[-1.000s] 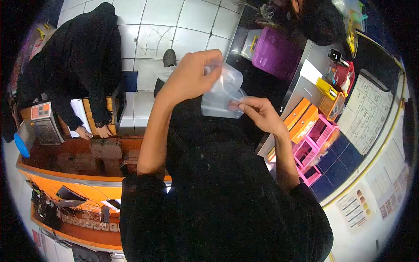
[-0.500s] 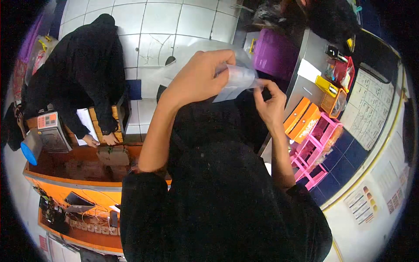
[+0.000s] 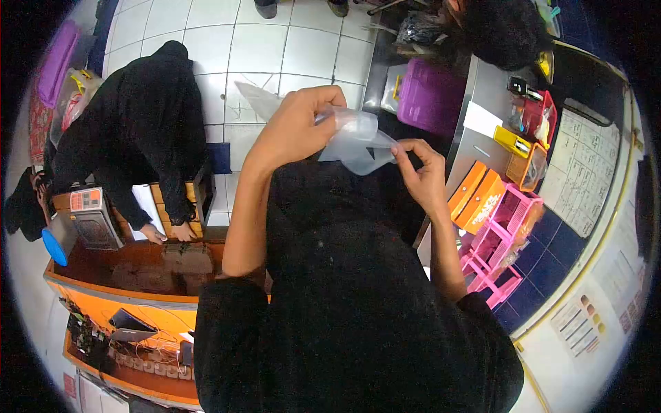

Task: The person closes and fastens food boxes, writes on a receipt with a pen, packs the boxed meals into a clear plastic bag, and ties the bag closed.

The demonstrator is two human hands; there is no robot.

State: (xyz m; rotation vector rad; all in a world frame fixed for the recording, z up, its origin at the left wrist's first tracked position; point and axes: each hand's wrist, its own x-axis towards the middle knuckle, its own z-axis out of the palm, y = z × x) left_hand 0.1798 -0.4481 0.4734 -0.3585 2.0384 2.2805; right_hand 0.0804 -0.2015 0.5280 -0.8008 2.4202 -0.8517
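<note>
A clear, thin plastic bag is stretched between my two hands in front of my black-clothed torso. It tapers to a point at the left, like a piping bag, while its wide end is partly folded over at the right. My left hand is closed around the middle of it, thumb and forefinger gripping the folded film. With thumb and fingertips, my right hand pinches the loose edge and draws it out to the right. Part of the bag is hidden behind my left hand.
A metal counter at the right bears orange boxes and a pink rack. A purple container stands beyond. Left, a person in black leans over an orange desk. Another person's head shows at the upper right.
Both hands have shifted slightly left with the bag. My right hand has moved away from my left, spreading the bag's edge. The view has tilted, showing feet at the top.
</note>
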